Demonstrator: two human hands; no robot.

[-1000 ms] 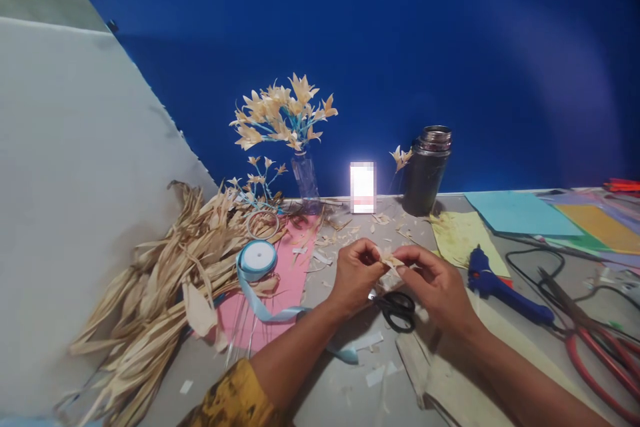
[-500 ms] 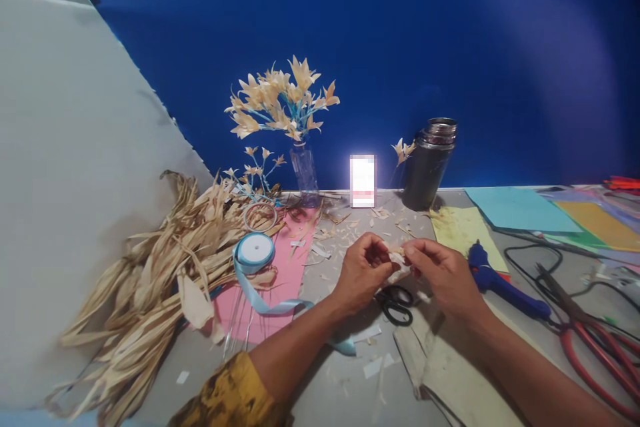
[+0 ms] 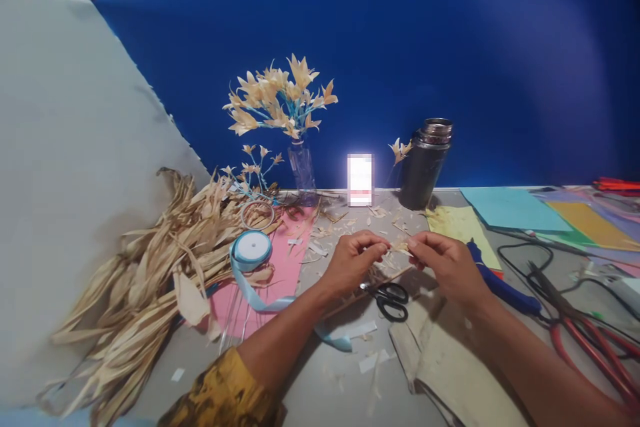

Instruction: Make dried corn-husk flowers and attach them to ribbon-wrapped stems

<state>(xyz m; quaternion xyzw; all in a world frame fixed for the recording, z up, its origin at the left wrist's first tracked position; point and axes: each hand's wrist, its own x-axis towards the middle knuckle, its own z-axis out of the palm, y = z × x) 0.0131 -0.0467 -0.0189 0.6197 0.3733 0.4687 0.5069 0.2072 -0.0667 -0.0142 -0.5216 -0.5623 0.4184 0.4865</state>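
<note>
Blue bkgd [image 3: 375, 47], grey tbl [image 3: 320, 393], held pc [image 3: 399, 247]

Bare left hand [image 3: 354, 259] and bare right hand [image 3: 447, 263] face each other, thumbs pinched toward forefingers, fingertips [image 3: 384, 247] near; forearms [image 3: 287, 330] angled inward.

Bare hands [image 3: 353, 270]: two
Black-handled scissors [image 3: 383, 295]: one pair
Red-handled shears [image 3: 571, 312]: one pair
Ribbon spool [image 3: 253, 247]: one
Glue gun [image 3: 507, 291]: one
Flask [image 3: 424, 175]: one
Bottle [image 3: 303, 172]: one

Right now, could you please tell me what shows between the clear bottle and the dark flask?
In the head view, a glowing, blurred rectangle, then a pale flower by the flask, with dry scraps in front.
</note>
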